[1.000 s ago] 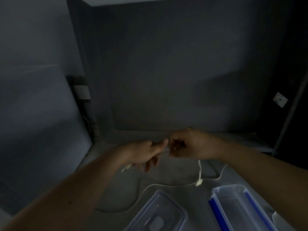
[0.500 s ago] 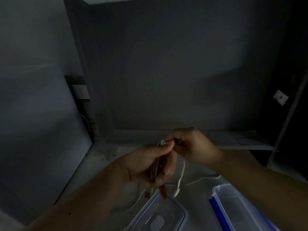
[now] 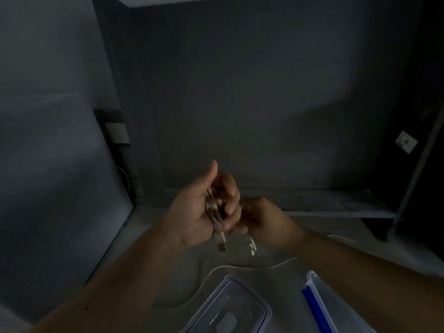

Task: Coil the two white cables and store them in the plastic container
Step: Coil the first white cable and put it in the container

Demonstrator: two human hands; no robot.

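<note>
The left hand (image 3: 199, 212) has turned thumb-up since a moment ago, and the right hand (image 3: 264, 219) has dropped lower beside it. The left hand's fingers curl round a coiled white cable (image 3: 212, 207), whose plug hangs under the palm. Touching it, the right hand pinches that cable's free end. Below both hands lies a second white cable (image 3: 240, 267). Nearer the person are a clear lid (image 3: 230, 306) and, to its right, the plastic container (image 3: 312, 280).
</note>
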